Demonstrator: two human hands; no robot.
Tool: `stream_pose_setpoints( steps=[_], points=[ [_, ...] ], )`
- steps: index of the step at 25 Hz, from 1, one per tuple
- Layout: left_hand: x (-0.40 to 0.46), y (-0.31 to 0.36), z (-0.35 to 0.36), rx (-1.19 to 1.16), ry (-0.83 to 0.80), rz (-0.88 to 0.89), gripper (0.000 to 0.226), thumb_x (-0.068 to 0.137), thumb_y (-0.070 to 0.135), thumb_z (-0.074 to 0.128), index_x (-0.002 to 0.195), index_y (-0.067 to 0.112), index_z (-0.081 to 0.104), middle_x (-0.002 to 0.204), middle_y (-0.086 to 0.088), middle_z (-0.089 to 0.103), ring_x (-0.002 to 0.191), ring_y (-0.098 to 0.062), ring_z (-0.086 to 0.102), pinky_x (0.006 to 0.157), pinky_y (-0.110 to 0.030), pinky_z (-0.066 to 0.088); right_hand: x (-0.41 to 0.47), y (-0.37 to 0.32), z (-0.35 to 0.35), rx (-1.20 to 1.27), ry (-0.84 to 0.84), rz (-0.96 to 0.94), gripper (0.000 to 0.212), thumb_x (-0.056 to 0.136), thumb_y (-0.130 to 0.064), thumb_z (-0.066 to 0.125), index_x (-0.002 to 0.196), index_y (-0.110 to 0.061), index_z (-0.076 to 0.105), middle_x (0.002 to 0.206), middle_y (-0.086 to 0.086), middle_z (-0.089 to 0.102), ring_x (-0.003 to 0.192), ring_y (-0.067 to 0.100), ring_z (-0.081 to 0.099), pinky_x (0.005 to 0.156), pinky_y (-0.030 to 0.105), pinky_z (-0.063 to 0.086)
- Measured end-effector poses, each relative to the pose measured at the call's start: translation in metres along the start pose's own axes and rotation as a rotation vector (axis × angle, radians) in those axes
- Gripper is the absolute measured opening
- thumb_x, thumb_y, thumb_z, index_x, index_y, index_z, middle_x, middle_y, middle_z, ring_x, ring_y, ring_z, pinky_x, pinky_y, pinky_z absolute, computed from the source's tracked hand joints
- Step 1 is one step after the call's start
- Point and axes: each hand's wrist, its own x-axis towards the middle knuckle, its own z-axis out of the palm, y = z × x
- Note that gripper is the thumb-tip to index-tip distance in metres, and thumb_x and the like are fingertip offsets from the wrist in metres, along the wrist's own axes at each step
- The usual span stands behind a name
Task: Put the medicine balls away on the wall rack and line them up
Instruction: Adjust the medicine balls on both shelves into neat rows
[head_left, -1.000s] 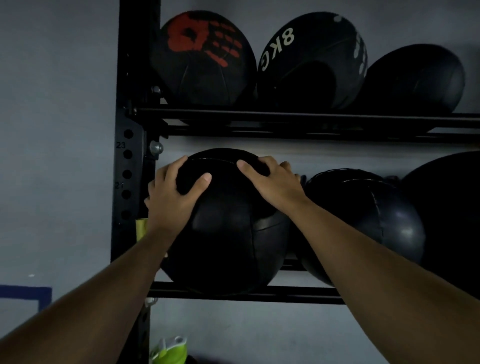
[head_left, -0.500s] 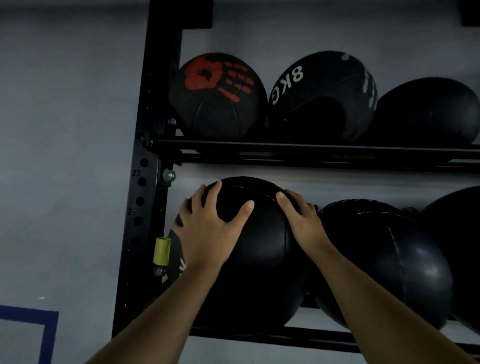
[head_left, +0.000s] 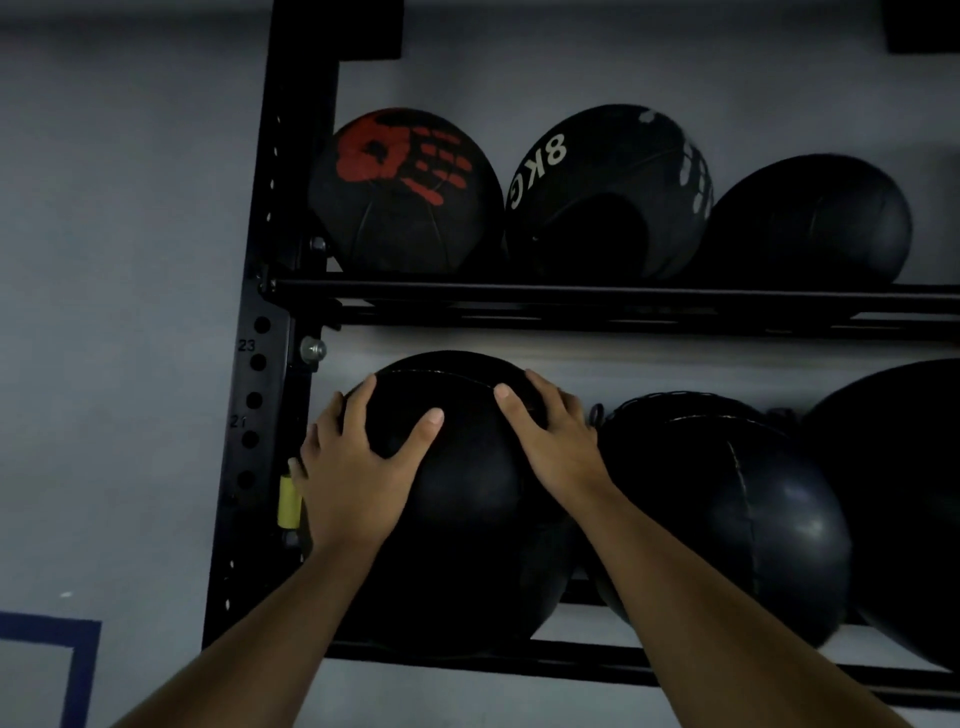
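Observation:
A large black medicine ball (head_left: 467, 519) rests at the left end of the lower shelf of the black wall rack (head_left: 571, 301). My left hand (head_left: 358, 467) lies spread on its upper left side. On the ball's upper right side sits my right hand (head_left: 556, 441), also spread. Both palms press against it. To its right on the same shelf sit a second black ball (head_left: 727, 514) and part of a third (head_left: 904, 509). The upper shelf holds a ball with a red handprint (head_left: 405, 192), one marked 8KG (head_left: 608, 192) and a plain black one (head_left: 810, 218).
The rack's black upright (head_left: 270, 364) with numbered holes stands just left of my left hand, with a yellow clip (head_left: 289, 500) on it. A grey wall lies behind. Blue tape (head_left: 78, 670) marks a rectangle at the lower left.
The view has tilted up, so the rack sits lower in frame. My hands stay on the ball; the right hand has slid slightly toward its top.

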Motion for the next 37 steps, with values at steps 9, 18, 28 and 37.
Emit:
stream_pose_setpoints(
  steps=[9,18,28,37],
  points=[
    [0.002,0.008,-0.002,0.006,-0.035,-0.006,0.101,0.079,0.088,0.046,0.166,0.038,0.033,0.176,-0.008,0.032,0.162,-0.038,0.028,0.129,-0.066,0.025,0.005,-0.001,-0.002,0.004,-0.001,-0.002,0.079,0.086,-0.086,0.037,0.157,-0.052,0.026,0.169,-0.005,0.019,0.155,0.04,0.01,0.122,0.065,0.016],
    [0.008,0.111,-0.01,0.12,-0.19,0.45,0.056,0.1,0.043,0.067,0.152,0.026,0.057,0.155,0.001,0.059,0.145,-0.026,0.055,0.122,-0.055,0.042,0.017,-0.034,-0.105,-0.225,0.095,-0.237,0.057,0.097,-0.064,0.048,0.144,-0.032,0.052,0.137,0.01,0.062,0.128,0.03,0.058,0.099,0.039,0.047],
    [0.033,0.34,0.088,0.141,0.034,0.796,0.041,0.104,0.038,0.06,0.14,0.018,0.065,0.148,-0.004,0.064,0.136,-0.028,0.06,0.115,-0.049,0.045,0.09,-0.014,-0.386,-0.313,0.564,-0.361,0.027,0.102,-0.048,0.047,0.103,-0.025,0.062,0.107,0.008,0.07,0.096,0.026,0.06,0.078,0.03,0.036],
    [0.087,0.389,0.197,0.001,-0.059,0.696,0.047,0.106,0.04,0.057,0.147,0.017,0.059,0.156,-0.006,0.055,0.141,-0.026,0.055,0.103,-0.032,0.041,0.137,0.029,-0.427,-0.264,0.571,-0.27,0.038,0.106,-0.047,0.043,0.12,-0.017,0.061,0.114,0.007,0.06,0.098,0.023,0.052,0.081,0.03,0.036]
  ],
)
